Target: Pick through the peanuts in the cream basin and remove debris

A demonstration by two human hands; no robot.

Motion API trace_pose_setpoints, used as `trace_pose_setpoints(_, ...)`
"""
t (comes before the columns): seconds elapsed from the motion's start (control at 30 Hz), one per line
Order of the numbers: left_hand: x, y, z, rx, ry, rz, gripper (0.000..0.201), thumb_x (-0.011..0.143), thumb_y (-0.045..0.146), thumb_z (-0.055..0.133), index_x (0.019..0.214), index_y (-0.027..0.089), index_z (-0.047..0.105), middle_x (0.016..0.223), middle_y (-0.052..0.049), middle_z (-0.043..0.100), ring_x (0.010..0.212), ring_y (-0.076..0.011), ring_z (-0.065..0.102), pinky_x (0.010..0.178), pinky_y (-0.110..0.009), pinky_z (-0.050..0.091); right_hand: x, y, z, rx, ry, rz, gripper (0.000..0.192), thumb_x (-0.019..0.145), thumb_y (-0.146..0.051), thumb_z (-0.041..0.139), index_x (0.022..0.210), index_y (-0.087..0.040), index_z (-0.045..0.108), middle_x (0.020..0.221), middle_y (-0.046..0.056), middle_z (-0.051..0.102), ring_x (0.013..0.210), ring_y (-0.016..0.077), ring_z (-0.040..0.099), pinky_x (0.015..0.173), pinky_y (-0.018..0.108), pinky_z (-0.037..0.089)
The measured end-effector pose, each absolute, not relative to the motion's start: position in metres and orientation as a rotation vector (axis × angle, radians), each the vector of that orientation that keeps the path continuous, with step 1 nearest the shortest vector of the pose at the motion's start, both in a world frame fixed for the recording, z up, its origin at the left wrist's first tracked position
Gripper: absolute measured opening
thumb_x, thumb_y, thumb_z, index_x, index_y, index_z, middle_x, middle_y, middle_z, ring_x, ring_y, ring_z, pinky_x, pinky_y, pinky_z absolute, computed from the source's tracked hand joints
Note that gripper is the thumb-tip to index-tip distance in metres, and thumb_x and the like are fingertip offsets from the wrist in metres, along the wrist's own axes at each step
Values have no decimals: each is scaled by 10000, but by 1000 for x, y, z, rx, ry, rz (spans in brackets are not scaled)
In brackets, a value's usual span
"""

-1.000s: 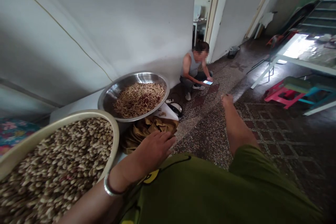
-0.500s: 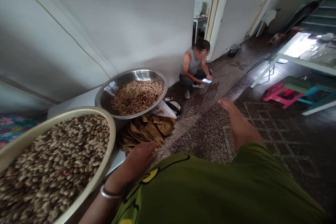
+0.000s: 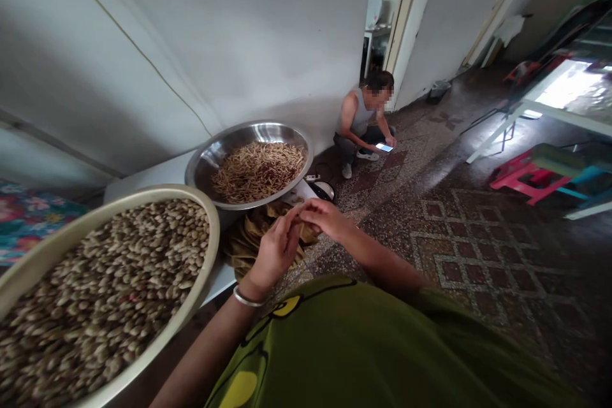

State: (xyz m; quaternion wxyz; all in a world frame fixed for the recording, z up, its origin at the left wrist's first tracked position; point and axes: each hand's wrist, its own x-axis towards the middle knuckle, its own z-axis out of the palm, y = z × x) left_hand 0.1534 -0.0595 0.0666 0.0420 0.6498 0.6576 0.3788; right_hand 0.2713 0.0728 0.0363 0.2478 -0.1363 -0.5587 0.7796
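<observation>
Hands point(image 3: 300, 229) together, perhaps touching.

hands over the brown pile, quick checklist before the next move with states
1. Left hand and right hand meet at the fingertips: ok.
2. Something pinched between them: cannot tell.
3. Steel bowl of pale strips sits level on the white table: ok.
4. Cream bowl of shelled pieces overhangs the table edge: not ok.
5. Brown pile lies under the hands: ok.
6. Crouching person is apart from the hands: ok.
</observation>
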Motion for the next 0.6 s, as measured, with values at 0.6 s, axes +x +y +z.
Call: trace_pose_setpoints(0.6, 83, -140, 53, 1561, 1982, 1432, 301, 978, 302, 537, 1235, 152, 582, 1172, -127, 722, 1085, -208, 710, 958, -341, 587, 183, -6, 27, -327, -1594, 2345, 385, 734, -487, 798, 941, -189, 668, 653, -28, 496, 516, 76, 366, 454, 230, 233)
